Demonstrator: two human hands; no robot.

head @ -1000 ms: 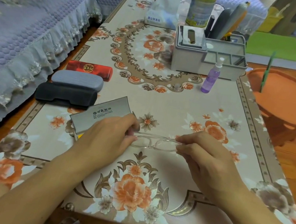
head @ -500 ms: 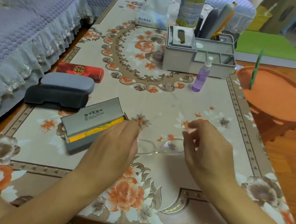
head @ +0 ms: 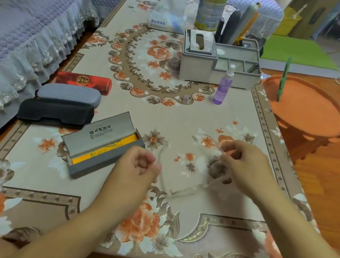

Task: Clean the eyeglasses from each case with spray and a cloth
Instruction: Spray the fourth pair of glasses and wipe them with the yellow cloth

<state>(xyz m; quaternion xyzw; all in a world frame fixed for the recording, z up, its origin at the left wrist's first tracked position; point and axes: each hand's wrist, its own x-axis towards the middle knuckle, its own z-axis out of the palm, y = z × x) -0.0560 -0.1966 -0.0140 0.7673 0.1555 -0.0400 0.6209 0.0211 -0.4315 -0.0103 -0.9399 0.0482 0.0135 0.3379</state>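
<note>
- The clear-framed eyeglasses (head: 187, 185) are held low over the near half of the tabletop (head: 188, 118), between the two hands; the frame is blurred.
- The right hand (head: 245, 165) pinches one temple; the left hand (head: 138, 166) is curled at the other temple, but a grip cannot be confirmed.
- The spray bottle (head: 223, 86) stands upright toward the far right edge, nearer the right hand.
- The open grey case (head: 102, 145) lies just left of the left hand.

Clear eyeglasses (head: 186, 187) motion-blurred, outline faint; right hand (head: 245, 165) grip on them unclear.
</note>
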